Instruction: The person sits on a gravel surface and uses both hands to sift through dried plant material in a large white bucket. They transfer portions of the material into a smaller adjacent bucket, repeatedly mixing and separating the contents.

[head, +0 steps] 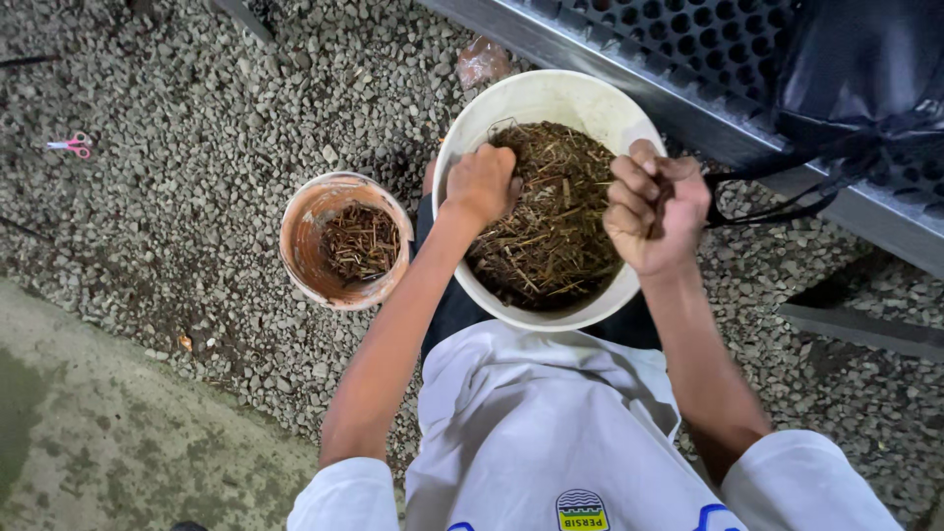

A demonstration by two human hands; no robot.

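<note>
A large white bucket (551, 98) sits between my knees, about half full of dry brown stems and chaff (551, 226). My left hand (482, 182) rests on the heap near the bucket's left rim, its fingers curled into the material. My right hand (654, 211) hovers above the bucket's right rim, closed around a small pinch of dark stems.
A smaller orange-stained bucket (300, 231) with a little of the same stems stands on the gravel to the left. Pink-handled scissors (71, 146) lie far left. A perforated metal bench (708, 59) with a black bag (855, 69) is at the top right. Concrete lies bottom left.
</note>
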